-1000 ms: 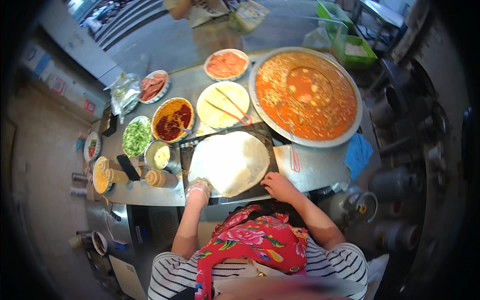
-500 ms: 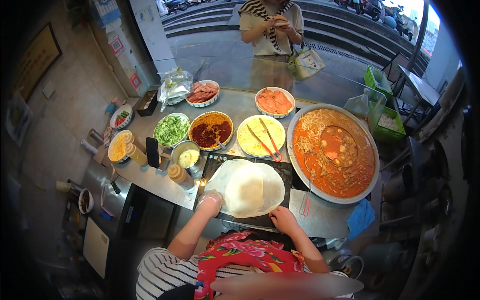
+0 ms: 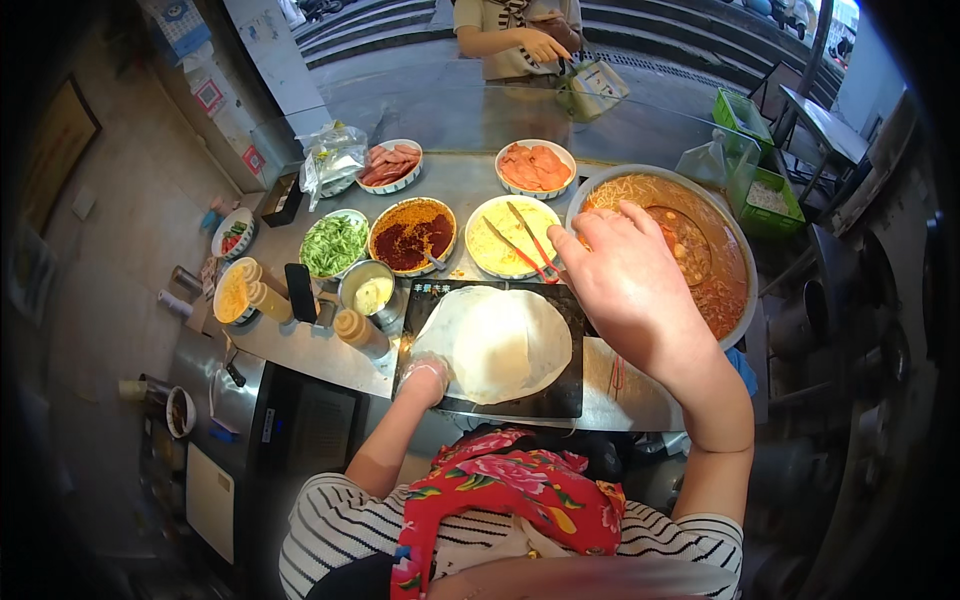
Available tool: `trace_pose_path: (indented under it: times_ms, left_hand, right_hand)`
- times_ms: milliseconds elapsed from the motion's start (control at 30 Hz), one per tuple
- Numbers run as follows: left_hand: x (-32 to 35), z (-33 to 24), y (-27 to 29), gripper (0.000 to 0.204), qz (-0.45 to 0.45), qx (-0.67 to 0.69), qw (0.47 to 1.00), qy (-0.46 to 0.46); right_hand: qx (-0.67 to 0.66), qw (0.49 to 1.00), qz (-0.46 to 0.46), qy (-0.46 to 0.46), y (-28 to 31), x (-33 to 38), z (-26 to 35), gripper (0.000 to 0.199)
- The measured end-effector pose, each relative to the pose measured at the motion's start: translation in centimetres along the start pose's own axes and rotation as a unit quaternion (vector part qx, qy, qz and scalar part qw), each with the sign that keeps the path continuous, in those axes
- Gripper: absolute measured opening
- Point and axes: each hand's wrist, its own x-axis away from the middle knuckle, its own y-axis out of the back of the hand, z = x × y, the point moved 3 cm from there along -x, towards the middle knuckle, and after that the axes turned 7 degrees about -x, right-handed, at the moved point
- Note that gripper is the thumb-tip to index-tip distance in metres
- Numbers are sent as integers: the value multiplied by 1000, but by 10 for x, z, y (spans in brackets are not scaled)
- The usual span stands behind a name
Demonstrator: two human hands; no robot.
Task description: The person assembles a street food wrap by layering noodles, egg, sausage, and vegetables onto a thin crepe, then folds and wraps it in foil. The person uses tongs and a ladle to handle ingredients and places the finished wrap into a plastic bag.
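Thin pale flatbreads lie overlapping on a black board in front of me. At their lower left edge is my left hand in a clear plastic glove; its fingers look curled, and whatever they hold is hidden. My bare right hand is raised over the counter's right part, open, its fingers reaching out. It is close to the red handles of tongs, which lie across a bowl of yellow shreds. The hand and forearm cover part of a large basin of red stew.
Around the board stand bowls of dark red sauce, green shreds, sausages and pink slices. At left are a squeeze bottle, a metal pot and an upright phone. A person stands beyond the glass screen.
My right hand has left the flatbreads' lower right edge and risen forward towards the tongs. The left hand stays at their left edge. The person opposite has lowered one hand. The view has shifted.
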Motion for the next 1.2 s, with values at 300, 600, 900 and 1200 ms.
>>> trace_pose_path:
  times_ms: [300, 600, 900, 1200]
  left_hand:
    - [5, 5, 17, 21, -134, 96, 986, -6]
    - [5, 4, 47, 18, -60, 103, 992, 42]
    - [-31, 3, 34, 21, -115, 130, 983, 65]
    - [-61, -3, 44, 26, -72, 139, 986, 64]
  right_hand:
    - [-59, 992, 77, 75, -6, 2, 30, 25]
    - [-244, 950, 51, 189, -102, -10, 24, 7]
    - [-58, 915, 225, -329, -389, -74, -192, 61]
    - [-127, 935, 165, -285, -374, -47, -267, 34]
